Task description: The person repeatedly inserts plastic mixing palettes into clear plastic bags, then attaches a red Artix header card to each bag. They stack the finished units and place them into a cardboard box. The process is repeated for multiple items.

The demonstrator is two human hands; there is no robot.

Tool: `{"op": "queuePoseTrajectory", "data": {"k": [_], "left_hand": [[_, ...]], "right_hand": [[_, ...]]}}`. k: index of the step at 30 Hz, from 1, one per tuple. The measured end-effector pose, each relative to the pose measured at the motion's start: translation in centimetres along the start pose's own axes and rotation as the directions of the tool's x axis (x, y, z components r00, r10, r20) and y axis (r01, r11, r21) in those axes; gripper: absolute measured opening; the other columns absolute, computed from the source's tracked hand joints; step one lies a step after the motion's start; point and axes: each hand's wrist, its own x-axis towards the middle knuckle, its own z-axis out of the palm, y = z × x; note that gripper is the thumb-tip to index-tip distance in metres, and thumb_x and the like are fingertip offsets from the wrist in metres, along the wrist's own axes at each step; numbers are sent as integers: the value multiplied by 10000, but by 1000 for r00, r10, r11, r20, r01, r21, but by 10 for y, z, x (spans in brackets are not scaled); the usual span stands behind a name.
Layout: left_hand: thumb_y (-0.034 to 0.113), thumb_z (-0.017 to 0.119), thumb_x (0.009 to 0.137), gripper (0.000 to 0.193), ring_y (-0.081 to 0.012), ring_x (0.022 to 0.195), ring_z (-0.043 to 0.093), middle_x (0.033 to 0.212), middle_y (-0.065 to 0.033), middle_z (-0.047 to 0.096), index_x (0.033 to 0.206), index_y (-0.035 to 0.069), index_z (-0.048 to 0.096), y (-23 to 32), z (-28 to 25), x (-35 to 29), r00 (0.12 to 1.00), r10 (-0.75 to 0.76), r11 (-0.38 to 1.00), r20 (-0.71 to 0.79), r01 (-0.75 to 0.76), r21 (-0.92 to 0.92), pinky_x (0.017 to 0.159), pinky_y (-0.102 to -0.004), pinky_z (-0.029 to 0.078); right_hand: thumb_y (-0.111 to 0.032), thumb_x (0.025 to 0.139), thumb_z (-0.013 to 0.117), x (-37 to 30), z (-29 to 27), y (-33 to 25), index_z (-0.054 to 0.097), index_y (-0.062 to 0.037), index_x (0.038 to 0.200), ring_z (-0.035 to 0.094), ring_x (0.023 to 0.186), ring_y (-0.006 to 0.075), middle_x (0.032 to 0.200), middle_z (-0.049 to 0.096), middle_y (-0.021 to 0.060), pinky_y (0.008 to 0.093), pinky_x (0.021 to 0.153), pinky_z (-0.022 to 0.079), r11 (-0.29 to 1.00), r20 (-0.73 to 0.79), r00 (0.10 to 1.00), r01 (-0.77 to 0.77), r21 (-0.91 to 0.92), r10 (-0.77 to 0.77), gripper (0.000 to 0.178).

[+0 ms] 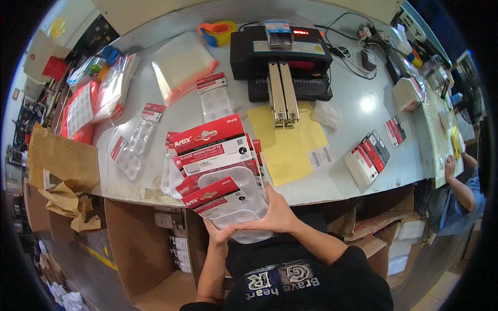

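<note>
Both hands hold a stack of clear plastic paint palettes [231,181] with red and white header cards, just over the table's near edge. My left hand [219,232] wraps the lower left of the stack, with its fingers partly hidden behind it. My right hand [275,213] grips the lower right side, its thumb reaching across the bottom. A smaller palette pack [218,199] lies on the front of the stack. Beyond it another carded palette [215,98] rests on the table. Two more small packs, an upper one [142,132] and a lower one [127,160], lie to the left.
A black sealing machine [238,59] with two metal rails stands at the back, above a yellow envelope [280,160]. Clear bags [179,62] and a tape dispenser [220,33] lie behind. Carded packs [368,155] sit right. Open cartons [140,243] stand below; a co-worker's arm [461,189] shows far right.
</note>
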Motion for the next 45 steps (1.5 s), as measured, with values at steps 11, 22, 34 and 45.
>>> {"op": "queuePoseTrajectory", "data": {"k": [11, 22, 34, 45], "left_hand": [[236, 924, 471, 1129, -270, 1204, 495, 1312, -149, 496, 1392, 5, 313, -13, -34, -41, 961, -192, 943, 197, 236, -233, 1032, -443, 389], [237, 941, 450, 1144, -256, 1205, 493, 1313, -137, 497, 1385, 5, 324, -13, -9, -24, 913, -235, 946, 333, 294, -138, 1038, -437, 382], [404, 907, 528, 1060, -188, 1176, 491, 1290, -101, 528, 1361, -3, 392, 9, 24, -7, 709, -508, 838, 490, 537, 91, 1018, -358, 375], [447, 927, 477, 1394, -229, 1234, 426, 1371, -149, 392, 1432, 16, 7, -9, 39, -36, 923, -272, 950, 273, 303, -78, 1030, -362, 355]], "right_hand": [[-463, 508, 892, -23, -8, 1, 433, 18, 1310, 482, 1204, 338, 1297, 479, 225, 383, 1036, 364, 998, 43, 998, -49, -45, 51, 1041], [-359, 516, 920, -43, -27, 24, 309, 41, 1380, 484, 1200, 263, 1298, 489, 176, 388, 1039, 370, 989, -116, 993, -1, 146, 18, 1131], [-159, 538, 919, -88, -46, 61, 443, -12, 1306, 512, 1152, 205, 1240, 566, 122, 395, 1001, 418, 925, 310, 915, -327, 195, 258, 916], [-184, 489, 935, -127, -78, 69, 430, 13, 1296, 550, 1072, 204, 1194, 578, 108, 374, 941, 450, 861, 292, 853, -487, 146, 433, 972]]}}
